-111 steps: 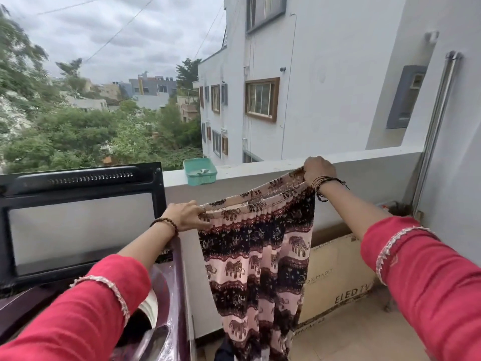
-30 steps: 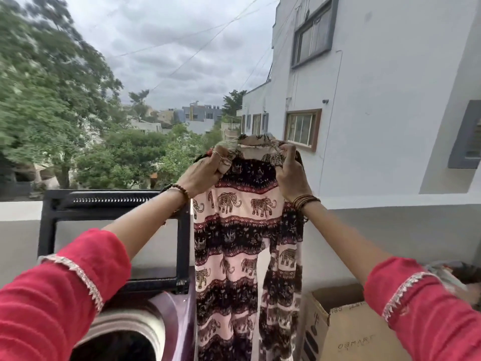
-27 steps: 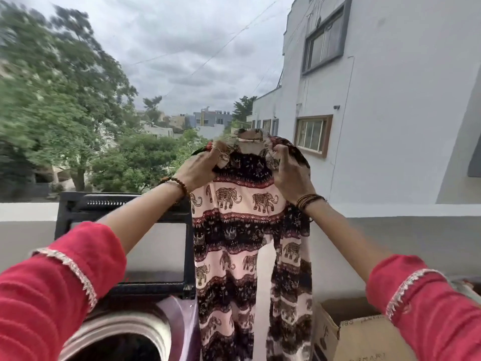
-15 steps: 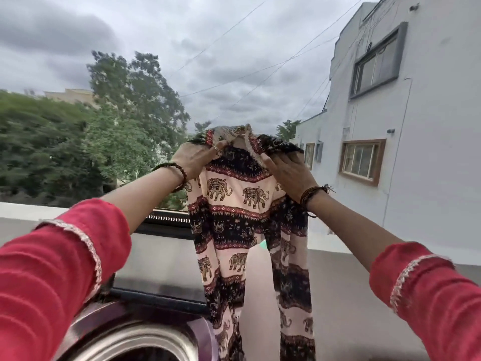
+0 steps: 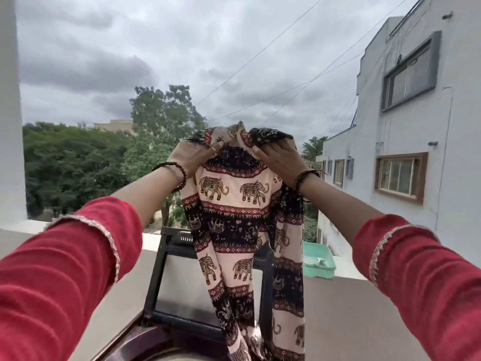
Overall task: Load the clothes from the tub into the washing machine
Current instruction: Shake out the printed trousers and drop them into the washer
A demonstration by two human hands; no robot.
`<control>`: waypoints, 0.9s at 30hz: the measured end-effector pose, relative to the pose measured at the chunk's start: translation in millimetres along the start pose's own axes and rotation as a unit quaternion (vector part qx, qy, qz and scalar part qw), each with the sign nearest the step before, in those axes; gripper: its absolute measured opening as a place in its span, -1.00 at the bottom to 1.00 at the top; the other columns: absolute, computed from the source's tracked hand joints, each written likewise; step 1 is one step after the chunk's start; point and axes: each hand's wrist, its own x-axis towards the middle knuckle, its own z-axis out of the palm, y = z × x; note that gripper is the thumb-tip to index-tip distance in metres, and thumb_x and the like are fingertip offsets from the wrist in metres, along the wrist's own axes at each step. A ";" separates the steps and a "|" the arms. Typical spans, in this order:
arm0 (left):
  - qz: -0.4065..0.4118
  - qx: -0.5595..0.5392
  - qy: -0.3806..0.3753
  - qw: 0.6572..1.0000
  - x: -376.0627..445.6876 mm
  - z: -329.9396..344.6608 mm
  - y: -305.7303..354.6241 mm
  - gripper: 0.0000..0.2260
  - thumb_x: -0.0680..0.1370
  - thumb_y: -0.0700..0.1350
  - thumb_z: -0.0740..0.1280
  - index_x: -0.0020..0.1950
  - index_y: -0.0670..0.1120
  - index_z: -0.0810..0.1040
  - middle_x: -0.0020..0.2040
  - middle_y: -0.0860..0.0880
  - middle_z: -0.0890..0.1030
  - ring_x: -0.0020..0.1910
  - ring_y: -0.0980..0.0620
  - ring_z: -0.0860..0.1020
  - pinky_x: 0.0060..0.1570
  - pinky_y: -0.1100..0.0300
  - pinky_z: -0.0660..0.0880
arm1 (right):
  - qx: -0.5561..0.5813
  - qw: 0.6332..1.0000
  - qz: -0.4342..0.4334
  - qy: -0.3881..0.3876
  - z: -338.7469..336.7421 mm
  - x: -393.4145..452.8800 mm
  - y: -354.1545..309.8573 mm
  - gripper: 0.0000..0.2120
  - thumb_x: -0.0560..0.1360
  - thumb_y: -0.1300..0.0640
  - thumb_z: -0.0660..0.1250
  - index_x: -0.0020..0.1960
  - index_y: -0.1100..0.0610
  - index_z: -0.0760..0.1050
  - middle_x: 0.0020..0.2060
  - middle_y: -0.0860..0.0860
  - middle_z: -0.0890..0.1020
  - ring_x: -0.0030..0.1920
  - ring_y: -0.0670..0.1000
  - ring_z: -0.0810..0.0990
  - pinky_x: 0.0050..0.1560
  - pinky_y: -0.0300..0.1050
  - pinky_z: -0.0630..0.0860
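I hold a pair of elephant-print trousers (image 5: 234,204), cream with black and red bands, up high in front of me. My left hand (image 5: 194,157) and my right hand (image 5: 279,160) both grip the bunched waistband, close together. The legs hang straight down over the maroon washing machine (image 5: 145,342), whose black-framed lid (image 5: 179,282) stands open behind them. The cloth's lower end reaches the machine's top at the frame's bottom edge. The tub of clothes is out of view.
A low balcony wall (image 5: 351,308) runs behind the machine, with a green plastic tray (image 5: 316,259) on its ledge at the right. A white pillar (image 5: 10,113) stands at the far left. Trees and a white building lie beyond.
My hands came together on the waistband and lifted the trousers higher. The view has tilted up and swung left, so the machine's lid now sits behind the hanging legs.
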 end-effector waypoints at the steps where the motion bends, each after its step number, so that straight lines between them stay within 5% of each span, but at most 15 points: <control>1: 0.000 0.002 0.003 1.000 0.8 -0.5 -8.3 -0.23 0.52 -0.45 0.12 0.53 0.03 -0.23 -0.40 0.00 0.24 -0.49 0.12 0.21 -0.43 0.28 0.31 | -0.006 1.000 0.000 0.003 -4.7 10.5 -2.0 -0.33 0.05 0.16 0.60 0.15 -0.03 0.56 -0.06 -0.08 0.67 -0.02 -0.04 0.63 0.14 -0.09 0.29; 8: -0.016 -0.006 0.035 0.999 18.0 5.8 -69.6 -0.27 0.57 -0.39 0.16 0.54 0.06 -0.18 -0.39 -0.02 0.23 -0.51 0.11 0.22 -0.58 0.31 0.23 | -0.033 0.999 0.005 -0.035 -38.9 73.4 -7.8 -0.28 0.16 0.03 0.55 0.29 -0.12 0.45 0.13 -0.16 0.61 0.16 -0.10 0.56 0.26 -0.09 0.41; 12: -0.016 -0.010 0.066 0.998 25.2 16.0 -109.1 -0.32 0.57 -0.39 0.13 0.55 0.05 -0.12 -0.39 -0.02 0.23 -0.51 0.11 0.21 -0.56 0.30 0.27 | -0.053 0.996 0.007 -0.071 -53.6 117.3 -2.1 -0.23 0.03 0.01 0.60 0.24 -0.12 0.50 0.06 -0.17 0.64 0.11 -0.09 0.60 0.21 -0.11 0.45; 17: 0.001 0.002 0.147 0.989 39.1 23.1 -157.9 -0.30 0.56 -0.42 0.09 0.54 0.08 -0.12 -0.39 -0.02 0.23 -0.45 0.09 0.23 -0.12 0.19 0.57 | -0.066 0.996 0.032 -0.042 -84.6 165.2 3.7 -0.28 0.12 0.04 0.58 0.26 -0.09 0.48 0.04 -0.15 0.65 0.07 -0.07 0.62 0.15 -0.14 0.48; 19: 0.009 -0.004 0.183 0.983 46.0 19.3 -175.7 -0.32 0.56 -0.41 0.09 0.54 0.08 -0.08 -0.40 -0.01 0.19 -0.42 0.07 0.26 -0.03 0.12 0.58 | -0.085 0.995 0.046 -0.039 -102.2 177.1 8.7 -0.31 0.30 0.11 0.49 0.39 -0.01 0.35 0.17 -0.07 0.60 0.19 -0.02 0.55 0.23 -0.10 0.43; 22: 0.030 -0.016 0.214 0.976 53.2 9.5 -196.5 -0.38 0.58 -0.36 0.10 0.54 0.06 -0.01 -0.39 0.00 0.17 -0.36 0.02 0.35 -0.18 0.16 0.57 | -0.084 0.995 0.043 -0.011 -106.4 195.4 20.4 -0.34 0.51 0.30 0.24 0.51 0.13 0.02 0.38 0.11 0.39 0.39 0.12 0.33 0.39 0.04 0.23; 27: 0.034 -0.004 0.258 0.965 64.5 -5.2 -220.4 -0.30 0.53 -0.42 0.15 0.54 0.06 -0.02 -0.37 -0.03 0.26 -0.39 0.06 0.29 -0.20 0.19 0.55 | -0.066 0.995 0.069 -0.008 -121.3 219.8 37.2 -0.34 0.52 0.37 0.19 0.52 0.17 -0.03 0.41 0.18 0.33 0.41 0.16 0.29 0.39 0.10 0.20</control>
